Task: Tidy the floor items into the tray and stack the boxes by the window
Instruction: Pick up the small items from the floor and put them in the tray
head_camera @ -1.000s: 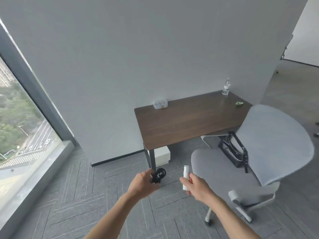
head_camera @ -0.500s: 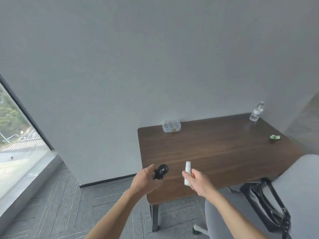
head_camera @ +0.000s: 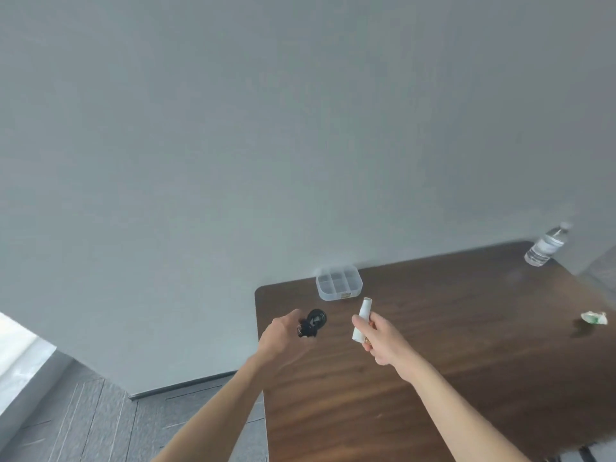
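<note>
Right now your left hand (head_camera: 281, 335) has its fingers curled round a small bundle of coiled black cable (head_camera: 312, 323), the loop of it sticking out past your fingertips above the near left corner of the desk (head_camera: 450, 345). Your right hand (head_camera: 383, 341) grips a slim white spray bottle (head_camera: 361, 320), fingers wrapped round its lower half, the bottle tilted with its top leaning toward the wall; a small orange-brown bit shows at its base against your palm, too small to make out. Both hands hover over the dark wood desktop, a little apart from each other, neither resting on it.

Just beyond your hands, against the grey wall (head_camera: 300, 128), sits the clear plastic tray (head_camera: 339, 283), divided into small compartments. You can see through its walls and dividers to the desk, and nothing shows inside any compartment; a small yellowish label is on its near side. It lies between your two hands in line, nearer the spray bottle's tip.

Farther right, a clear water bottle (head_camera: 546, 245) with a white cap stands at the far right corner. A crumpled green and white wrapper (head_camera: 594, 317) lies near the right edge, well apart from the tray. Grey carpet floor (head_camera: 83, 425) shows at lower left, with a bright strip of window sill (head_camera: 20, 348) beside it
</note>
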